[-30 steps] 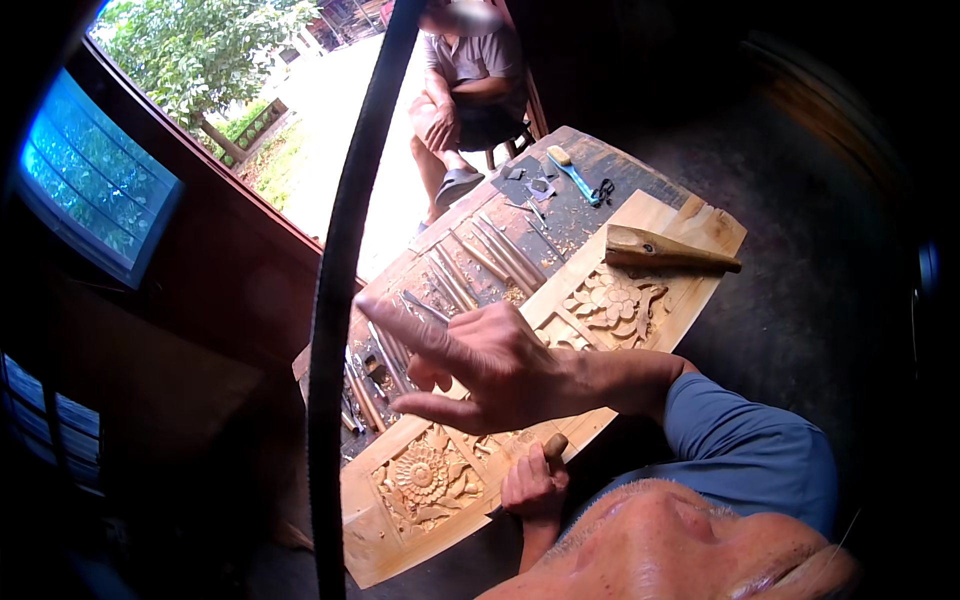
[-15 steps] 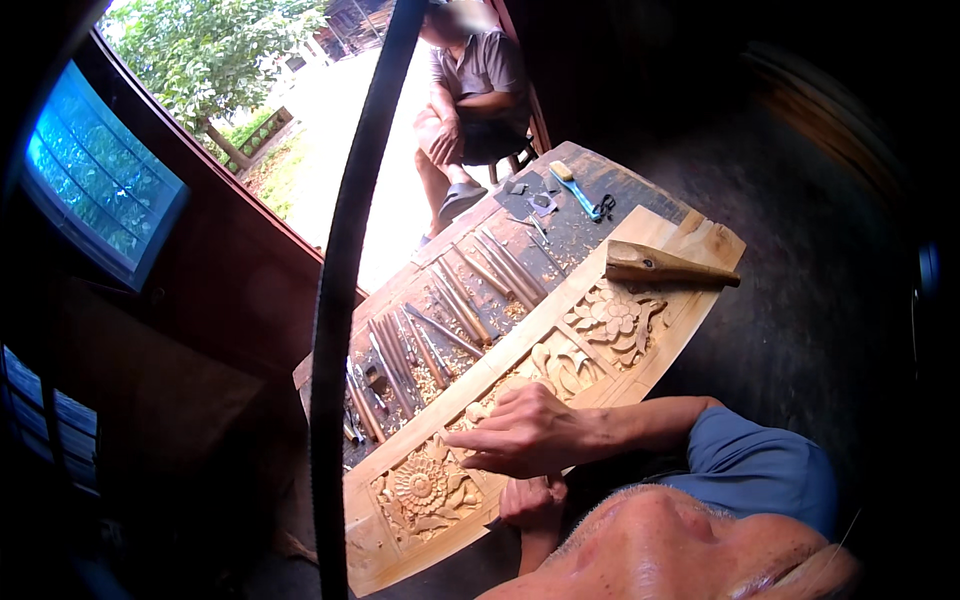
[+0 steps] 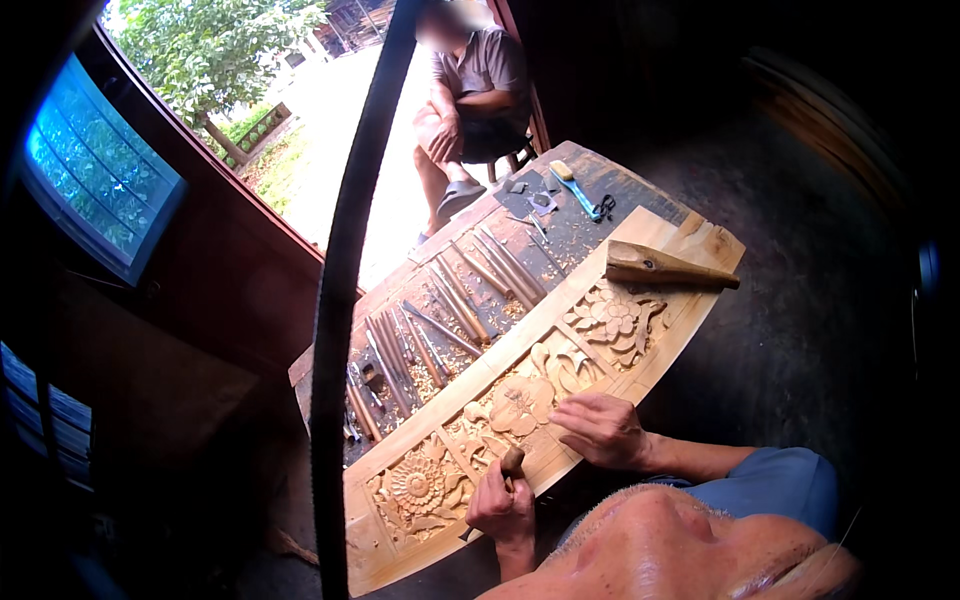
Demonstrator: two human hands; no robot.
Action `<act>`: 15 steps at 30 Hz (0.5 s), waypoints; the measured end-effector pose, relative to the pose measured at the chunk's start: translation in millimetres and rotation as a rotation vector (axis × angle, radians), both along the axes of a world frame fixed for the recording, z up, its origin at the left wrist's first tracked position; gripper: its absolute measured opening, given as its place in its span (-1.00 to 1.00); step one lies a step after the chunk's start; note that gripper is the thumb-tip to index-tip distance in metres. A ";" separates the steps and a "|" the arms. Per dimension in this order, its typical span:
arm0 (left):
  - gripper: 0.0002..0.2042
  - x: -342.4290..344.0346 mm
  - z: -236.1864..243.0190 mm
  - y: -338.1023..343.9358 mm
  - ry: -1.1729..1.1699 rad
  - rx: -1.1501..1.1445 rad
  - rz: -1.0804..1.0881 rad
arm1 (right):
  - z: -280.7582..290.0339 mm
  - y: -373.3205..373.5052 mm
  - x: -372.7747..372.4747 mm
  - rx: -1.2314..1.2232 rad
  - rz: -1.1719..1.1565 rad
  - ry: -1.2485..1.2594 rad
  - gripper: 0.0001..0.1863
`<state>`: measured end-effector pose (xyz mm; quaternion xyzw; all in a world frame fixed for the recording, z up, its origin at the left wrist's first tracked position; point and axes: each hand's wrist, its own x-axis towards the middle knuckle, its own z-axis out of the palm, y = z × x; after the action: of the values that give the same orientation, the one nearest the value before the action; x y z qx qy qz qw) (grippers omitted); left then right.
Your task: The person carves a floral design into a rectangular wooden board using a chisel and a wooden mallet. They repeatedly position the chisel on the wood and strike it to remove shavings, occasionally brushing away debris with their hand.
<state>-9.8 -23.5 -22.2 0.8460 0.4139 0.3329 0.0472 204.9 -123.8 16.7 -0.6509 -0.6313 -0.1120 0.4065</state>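
A long pale wooden board (image 3: 400, 458), carved in relief with flowers and leaves, lies slantwise along the near side of the workbench. At its near edge my left hand (image 3: 500, 507) is closed round a carving chisel (image 3: 512, 461); the round end of its wooden handle sticks up above my fist and a dark blade tip shows below. My right hand (image 3: 603, 430) rests against the board's near edge, fingers stretched out and nothing visible in it. Just beyond those fingers is the carved middle flower (image 3: 521, 403). A wooden mallet (image 3: 672, 265) lies on the board's far right end.
Several carving chisels (image 3: 460, 300) lie in a row among shavings on the workbench (image 3: 600, 165) behind the board. A blue-handled brush (image 3: 575, 188) is at the far corner. Beyond the bench sits a person (image 3: 480, 90) by the doorway. A dark strap (image 3: 345, 250) crosses the view.
My right hand has drawn back to the right from over the carving, uncovering the middle flower. My left hand has shifted slightly left, and the chisel in it now shows.
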 end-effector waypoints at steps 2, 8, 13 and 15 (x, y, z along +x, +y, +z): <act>-0.84 -1.3 -4.1 2.8 -0.013 0.025 -0.014 | -0.3 3.2 4.2 -0.129 -0.002 -0.048 -0.28; -0.81 2.3 -17.8 3.4 -0.086 0.053 -0.023 | -0.4 12.5 5.8 -0.284 -0.019 -0.105 -0.31; -0.80 4.9 -3.5 1.1 -0.058 -0.023 -0.040 | -8.6 13.2 6.8 -0.265 -0.010 -0.106 -0.41; -0.79 3.1 -3.9 0.8 -0.045 -0.032 -0.022 | -8.0 15.2 5.5 -0.252 -0.008 -0.100 -0.44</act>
<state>-6.7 -22.7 -26.1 0.8419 0.4086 0.3447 0.0737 210.4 -108.7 8.8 -0.6930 -0.6572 -0.0658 0.2890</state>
